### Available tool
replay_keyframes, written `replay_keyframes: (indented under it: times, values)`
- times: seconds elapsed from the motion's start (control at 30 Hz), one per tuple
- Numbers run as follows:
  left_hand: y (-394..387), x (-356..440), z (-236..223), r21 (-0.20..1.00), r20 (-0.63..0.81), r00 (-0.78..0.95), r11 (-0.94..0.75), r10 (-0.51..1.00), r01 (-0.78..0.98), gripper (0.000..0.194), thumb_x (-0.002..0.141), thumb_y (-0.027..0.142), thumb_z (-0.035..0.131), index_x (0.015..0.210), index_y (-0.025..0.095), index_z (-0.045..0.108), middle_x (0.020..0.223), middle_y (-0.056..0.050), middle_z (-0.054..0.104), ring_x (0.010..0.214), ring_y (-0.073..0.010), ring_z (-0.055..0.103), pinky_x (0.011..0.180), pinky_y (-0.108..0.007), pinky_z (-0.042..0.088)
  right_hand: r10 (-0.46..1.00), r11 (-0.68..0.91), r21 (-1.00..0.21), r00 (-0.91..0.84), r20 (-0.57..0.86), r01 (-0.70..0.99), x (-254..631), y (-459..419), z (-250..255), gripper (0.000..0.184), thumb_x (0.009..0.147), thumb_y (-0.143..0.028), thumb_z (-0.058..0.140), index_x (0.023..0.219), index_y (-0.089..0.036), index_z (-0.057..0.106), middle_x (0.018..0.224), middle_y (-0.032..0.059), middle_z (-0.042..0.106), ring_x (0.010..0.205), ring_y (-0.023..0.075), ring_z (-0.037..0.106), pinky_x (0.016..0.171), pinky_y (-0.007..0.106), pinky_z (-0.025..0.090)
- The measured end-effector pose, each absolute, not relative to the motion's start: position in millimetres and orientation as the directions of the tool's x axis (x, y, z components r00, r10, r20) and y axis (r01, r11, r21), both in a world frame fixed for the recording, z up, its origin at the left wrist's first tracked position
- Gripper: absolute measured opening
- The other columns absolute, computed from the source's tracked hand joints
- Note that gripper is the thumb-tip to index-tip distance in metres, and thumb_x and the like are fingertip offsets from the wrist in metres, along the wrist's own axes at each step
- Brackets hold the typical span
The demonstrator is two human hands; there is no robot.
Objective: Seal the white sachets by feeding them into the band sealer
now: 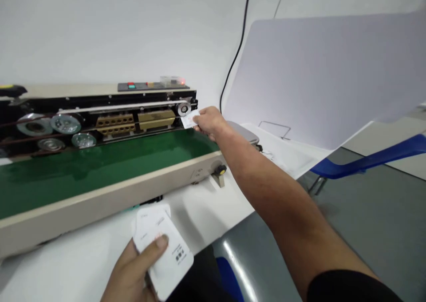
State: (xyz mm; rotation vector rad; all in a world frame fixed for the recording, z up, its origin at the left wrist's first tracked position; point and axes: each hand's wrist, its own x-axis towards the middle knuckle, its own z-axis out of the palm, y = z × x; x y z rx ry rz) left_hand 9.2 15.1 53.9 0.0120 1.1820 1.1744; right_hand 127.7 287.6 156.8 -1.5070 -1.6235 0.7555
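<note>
My left hand is closed around a few white printed packets, its thumb pressed on the top one. These packets have rounded corners and dark print, and they overlap in a small fan. At the right end of a band sealing machine, my right hand pinches one white packet by its right side. That packet's far edge is close to the machine's small pulley; whether it has entered the slot I cannot tell. Under my right hand runs the green conveyor belt.
The machine stands on a white table. Buttons and a red light sit on its control panel. A large white panel leans at the right. A black cable hangs on the wall, and a blue chair stands right.
</note>
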Motion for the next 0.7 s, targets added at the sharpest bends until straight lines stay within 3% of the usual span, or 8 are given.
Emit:
replay_keyframes:
  times: [0.07, 0.13, 0.2, 0.23, 0.33, 0.4, 0.57, 0.7]
  values:
    - [14, 11, 64, 0.608, -0.621, -0.127, 0.373, 0.773, -0.701, 0.071, 0.077, 0.016, 0.074, 0.140, 0.025, 0.042, 0.099, -0.008, 0.074, 0.093, -0.0260, 0.069, 0.082, -0.035, 0.057, 0.984, 0.135, -0.808, 0.014, 0.175, 0.574, 118, 283, 155, 0.009, 0.079, -0.007, 0.060, 0.089, -0.007, 0.060, 0.082, 0.0137, 0.062, 0.080, 0.0241, 0.064, 0.070, 0.036, 0.052]
    - [14, 9, 68, 0.642, -0.556, -0.148, 0.310, 0.818, -0.701, 0.071, 0.079, 0.016, 0.072, 0.142, 0.025, 0.040, 0.104, -0.008, 0.072, 0.093, -0.0244, 0.069, 0.080, -0.033, 0.058, 0.931, 0.259, -0.725, 0.037, 0.364, 0.638, 115, 259, 150, 0.028, 0.082, -0.015, 0.063, 0.107, -0.008, 0.056, 0.106, 0.0156, 0.058, 0.104, 0.0274, 0.057, 0.088, 0.041, 0.047]
    - [16, 5, 66, 0.638, -0.539, -0.144, 0.290, 0.830, -0.713, 0.069, 0.081, 0.018, 0.071, 0.142, 0.026, 0.039, 0.102, -0.008, 0.072, 0.089, -0.0228, 0.069, 0.077, -0.031, 0.058, 0.793, 0.453, -0.591, 0.001, 0.609, 0.667, 118, 214, 140, 0.040, 0.085, -0.028, 0.064, 0.119, -0.013, 0.048, 0.117, 0.0123, 0.051, 0.112, 0.0257, 0.051, 0.096, 0.041, 0.043]
    - [17, 2, 64, 0.632, -0.534, -0.141, 0.283, 0.834, -0.721, 0.068, 0.082, 0.018, 0.071, 0.142, 0.026, 0.040, 0.100, -0.008, 0.072, 0.087, -0.0220, 0.070, 0.076, -0.030, 0.058, 0.772, 0.519, -0.578, -0.055, 0.633, 0.630, 121, 186, 132, 0.039, 0.088, -0.034, 0.061, 0.119, -0.015, 0.047, 0.112, 0.0098, 0.052, 0.105, 0.0233, 0.053, 0.093, 0.040, 0.045]
    - [22, -3, 55, 0.601, -0.499, -0.117, 0.245, 0.859, -0.761, 0.056, 0.081, 0.022, 0.072, 0.133, 0.021, 0.051, 0.097, -0.008, 0.072, 0.085, -0.0220, 0.069, 0.078, -0.032, 0.058, 0.821, 0.563, -0.667, -0.418, 0.388, 0.487, 134, 109, 99, 0.054, 0.082, -0.052, 0.066, 0.119, -0.018, 0.047, 0.100, 0.0068, 0.053, 0.083, 0.0184, 0.054, 0.075, 0.034, 0.050]
    - [25, -4, 50, 0.565, -0.484, -0.104, 0.219, 0.869, -0.795, 0.047, 0.081, 0.031, 0.072, 0.124, 0.018, 0.058, 0.098, -0.009, 0.071, 0.088, -0.0237, 0.069, 0.082, -0.035, 0.057, 0.846, 0.466, -0.744, -0.488, 0.216, 0.479, 141, 80, 76, 0.059, 0.081, -0.053, 0.067, 0.123, -0.019, 0.043, 0.103, 0.0069, 0.054, 0.078, 0.0163, 0.053, 0.069, 0.033, 0.050]
    - [25, 4, 52, 0.533, -0.539, -0.165, 0.183, 0.826, -0.826, 0.044, 0.085, 0.032, 0.067, 0.127, 0.022, 0.057, 0.104, -0.008, 0.071, 0.094, -0.0228, 0.068, 0.088, -0.035, 0.055, 0.890, 0.256, -0.856, -0.455, 0.027, 0.449, 148, 74, 54, 0.034, 0.085, -0.051, 0.062, 0.097, -0.020, 0.054, 0.087, 0.0028, 0.059, 0.071, 0.0139, 0.052, 0.063, 0.030, 0.047]
    - [22, 14, 59, 0.610, -0.491, -0.302, 0.076, 0.817, -0.789, 0.046, 0.088, 0.027, 0.063, 0.133, 0.026, 0.051, 0.105, -0.007, 0.071, 0.097, -0.0223, 0.067, 0.086, -0.033, 0.056, 0.929, 0.142, -0.892, -0.369, -0.030, 0.429, 149, 67, 51, 0.038, 0.077, -0.050, 0.070, 0.091, -0.019, 0.053, 0.083, 0.0026, 0.061, 0.067, 0.0148, 0.053, 0.057, 0.028, 0.045]
